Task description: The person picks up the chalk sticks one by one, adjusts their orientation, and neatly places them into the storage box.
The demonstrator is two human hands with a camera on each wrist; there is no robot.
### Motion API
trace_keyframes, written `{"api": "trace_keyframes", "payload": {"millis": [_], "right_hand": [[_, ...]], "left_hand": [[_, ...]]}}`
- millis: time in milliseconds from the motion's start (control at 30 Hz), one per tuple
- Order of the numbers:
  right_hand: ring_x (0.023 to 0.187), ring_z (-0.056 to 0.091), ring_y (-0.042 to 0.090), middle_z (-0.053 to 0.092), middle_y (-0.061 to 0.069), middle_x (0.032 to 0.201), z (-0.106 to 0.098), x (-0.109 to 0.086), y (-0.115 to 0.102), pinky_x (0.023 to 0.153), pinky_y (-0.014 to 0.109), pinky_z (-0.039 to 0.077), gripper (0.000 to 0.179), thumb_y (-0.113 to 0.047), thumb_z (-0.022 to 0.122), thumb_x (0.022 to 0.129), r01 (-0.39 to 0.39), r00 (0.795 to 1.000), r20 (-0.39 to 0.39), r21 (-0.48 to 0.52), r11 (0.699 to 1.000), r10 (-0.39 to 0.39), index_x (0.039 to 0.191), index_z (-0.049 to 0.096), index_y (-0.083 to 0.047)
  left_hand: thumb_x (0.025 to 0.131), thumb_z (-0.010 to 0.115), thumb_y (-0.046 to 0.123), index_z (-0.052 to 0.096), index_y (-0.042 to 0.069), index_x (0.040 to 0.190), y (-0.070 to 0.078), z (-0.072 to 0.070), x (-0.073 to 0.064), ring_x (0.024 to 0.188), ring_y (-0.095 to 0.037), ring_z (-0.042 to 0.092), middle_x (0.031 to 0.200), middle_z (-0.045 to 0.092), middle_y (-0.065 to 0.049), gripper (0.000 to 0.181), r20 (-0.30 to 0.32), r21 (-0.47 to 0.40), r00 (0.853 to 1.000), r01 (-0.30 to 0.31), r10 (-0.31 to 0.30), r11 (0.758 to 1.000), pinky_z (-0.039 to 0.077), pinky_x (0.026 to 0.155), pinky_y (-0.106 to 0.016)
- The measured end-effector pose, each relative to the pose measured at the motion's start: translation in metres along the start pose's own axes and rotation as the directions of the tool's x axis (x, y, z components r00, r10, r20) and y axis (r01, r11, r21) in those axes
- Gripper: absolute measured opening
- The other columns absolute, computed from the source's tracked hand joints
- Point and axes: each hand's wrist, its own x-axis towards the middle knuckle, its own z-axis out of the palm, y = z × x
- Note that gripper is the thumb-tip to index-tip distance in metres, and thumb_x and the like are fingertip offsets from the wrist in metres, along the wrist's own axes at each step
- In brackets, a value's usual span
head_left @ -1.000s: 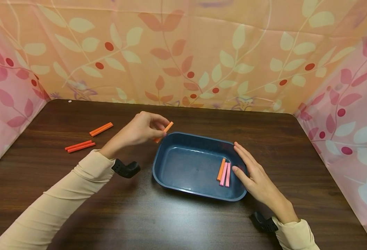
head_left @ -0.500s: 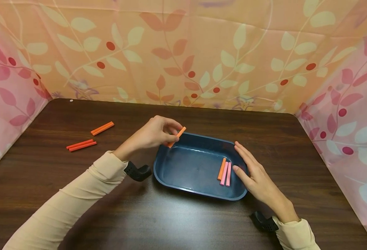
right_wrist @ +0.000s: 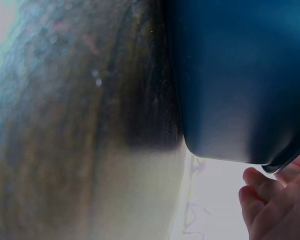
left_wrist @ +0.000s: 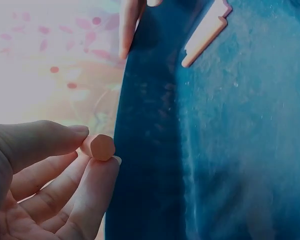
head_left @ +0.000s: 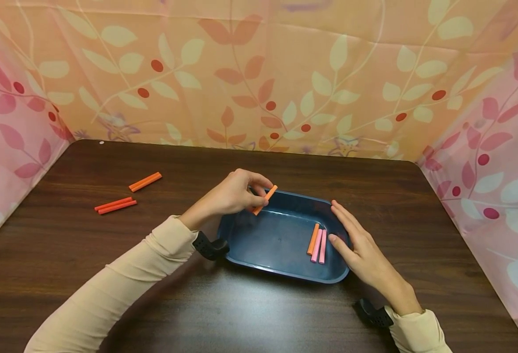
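so, here we are partway along: the left hand (head_left: 241,193) has an orange stick (head_left: 271,192) clamped between thumb and fingertips, held up at the tray's far side and not yet laid down. the left wrist view gives us its flat, many-sided end, poking clear of the grip. over on the other side, the right hand (head_left: 364,250) rests along the right end of the blue tray (head_left: 263,250), fingers stretched out, thumb set well apart from them, seemingly steadying it. now the count! inside, toward that right end, lie one orange piece (head_left: 313,239) and two pink sticks (head_left: 322,246), close side by side: three in. one more is in the hand. and out on the table (head_left: 285,314), well to the left, wait an orange pair (head_left: 145,182) and, nearer the person, a red pair (head_left: 115,205). if all those four belong in the tray too, i'd call this a little short of half done, with the held stick's release the nearest step left.
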Motion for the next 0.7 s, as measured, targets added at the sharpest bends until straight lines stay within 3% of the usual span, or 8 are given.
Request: {"api": "trace_keyframes", "payload": {"millis": [200,500,700], "right_hand": [[0.149,0.028,0.03,0.027,0.007,0.164,0.0,0.0,0.0,0.111,0.002,0.012,0.067,-0.009,0.061,0.096,-0.008,1.0,0.004,0.001,1.0,0.008,0.156,0.03,-0.011],[0.148,0.024,0.001,0.031,0.009,0.162,0.001,0.0,0.001,0.113,0.003,0.014,0.065,-0.008,0.061,0.096,0.038,0.999,-0.027,-0.002,0.999,-0.038,0.154,0.033,-0.008],[0.148,0.023,0.0,0.03,0.008,0.162,0.001,0.0,0.001,0.112,0.002,0.014,0.065,-0.009,0.061,0.096,0.032,0.999,-0.025,-0.004,0.999,-0.032,0.155,0.033,-0.009]], "left_hand": [[0.087,0.073,0.002,0.067,0.002,0.123,0.003,0.011,0.005,0.063,-0.012,0.068,0.091,0.072,-0.012,0.037,0.018,-0.016,1.0,-0.001,0.001,1.0,0.058,0.062,-0.026],[0.087,0.071,0.001,0.064,0.0,0.126,0.004,0.026,0.014,0.066,-0.011,0.066,0.09,0.073,-0.012,0.039,0.071,-0.051,0.997,-0.021,0.024,0.998,0.059,0.063,-0.027],[0.087,0.072,0.001,0.064,0.0,0.126,0.007,0.035,0.019,0.068,-0.012,0.067,0.093,0.074,-0.013,0.039,0.088,-0.071,0.996,-0.013,0.019,0.997,0.059,0.063,-0.028]]}}
